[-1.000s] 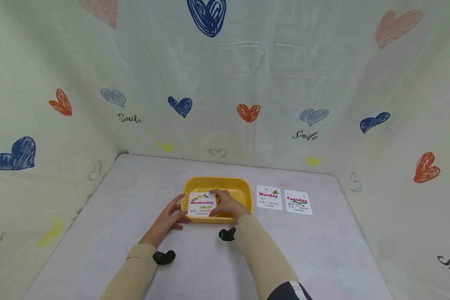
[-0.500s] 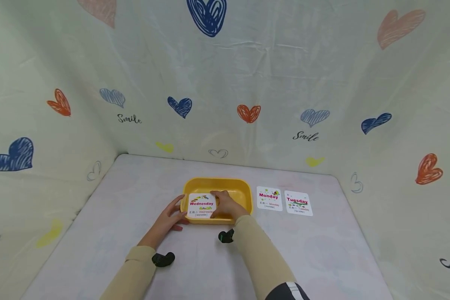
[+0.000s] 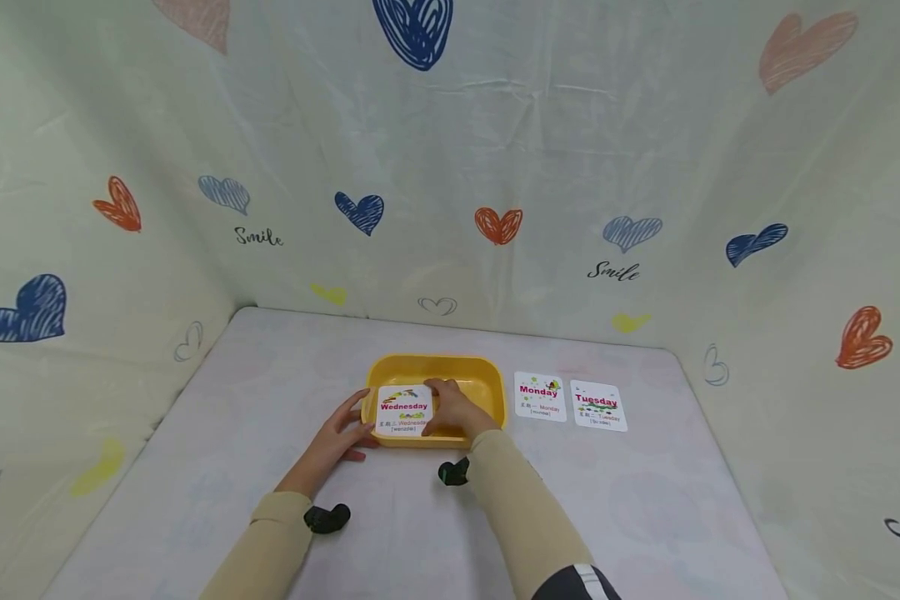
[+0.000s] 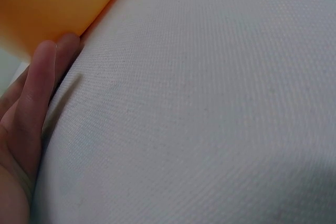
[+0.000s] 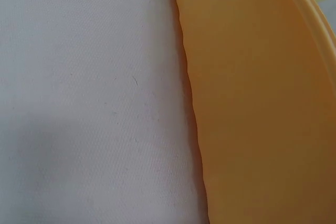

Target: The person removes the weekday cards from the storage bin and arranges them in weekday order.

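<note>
In the head view a yellow tray (image 3: 483,382) stands on the table with a white "Wednesday" card (image 3: 404,410) lying face up at its left end. My left hand (image 3: 339,435) holds the tray's left end; two of its fingers (image 4: 38,80) lie against the outer wall in the left wrist view. Reaching over the front rim, my right hand (image 3: 457,412) pinches the card's right side, index finger at the top corner and thumb at the bottom one. The right wrist view is mostly the tray's outer side (image 5: 257,98), with the card hidden.
Right of the tray, a "Monday" card (image 3: 540,397) and a "Tuesday" card (image 3: 598,406) lie side by side on the white tabletop (image 3: 630,517). A heart-printed curtain (image 3: 450,150) surrounds the back and both sides of the table.
Both hands, the tray and the cards stay almost in place. The right thumb has slid off the card's face to its lower right corner, and the head view has shifted slightly.
</note>
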Demonstrator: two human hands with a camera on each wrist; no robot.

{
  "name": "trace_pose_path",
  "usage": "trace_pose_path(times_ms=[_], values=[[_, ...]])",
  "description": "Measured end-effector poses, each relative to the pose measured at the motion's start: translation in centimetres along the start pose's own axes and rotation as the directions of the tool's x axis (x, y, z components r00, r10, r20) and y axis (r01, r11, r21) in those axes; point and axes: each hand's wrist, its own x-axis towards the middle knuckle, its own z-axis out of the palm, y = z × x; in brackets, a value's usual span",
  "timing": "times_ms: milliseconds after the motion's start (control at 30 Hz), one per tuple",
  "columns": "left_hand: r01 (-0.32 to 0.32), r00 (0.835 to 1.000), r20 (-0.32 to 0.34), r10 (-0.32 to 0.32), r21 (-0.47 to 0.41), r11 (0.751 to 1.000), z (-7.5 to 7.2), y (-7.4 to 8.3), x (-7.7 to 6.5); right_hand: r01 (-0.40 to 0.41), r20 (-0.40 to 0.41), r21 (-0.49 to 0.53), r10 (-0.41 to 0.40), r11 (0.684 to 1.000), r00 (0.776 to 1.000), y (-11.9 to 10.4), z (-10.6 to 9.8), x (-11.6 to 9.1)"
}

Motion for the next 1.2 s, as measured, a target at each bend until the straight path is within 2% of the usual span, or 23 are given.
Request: trace_pose_path(times_ms=[467,733,900,1100,1200], values=[[-0.006,1.000,0.004,0.006,0.009,1.000,-0.1,-0.1,0.0,0.029,-0.007,0.099,-0.028,0.995,1.000,0.4,0.0,0.6],[-0.020,1.000,0.011,0.020,0.007,1.000,0.0,0.0,0.0,0.021,-0.001,0.096,-0.021,0.995,1.000,0.5,-0.2,0.7],[-0.026,0.999,0.023,0.026,-0.001,1.000,-0.1,0.2,0.0,0.050,0.019,0.107,-0.053,0.993,0.998,0.6,-0.5,0.8],[-0.025,0.999,0.030,0.025,0.001,1.000,-0.2,0.1,-0.1,0.081,0.046,0.182,-0.091,0.980,0.995,1.0,-1.1,0.8],[-0.022,0.999,0.027,0.021,0.003,1.000,-0.2,0.1,-0.2,0.069,0.057,0.240,-0.085,0.968,0.995,1.2,-1.5,0.7]])
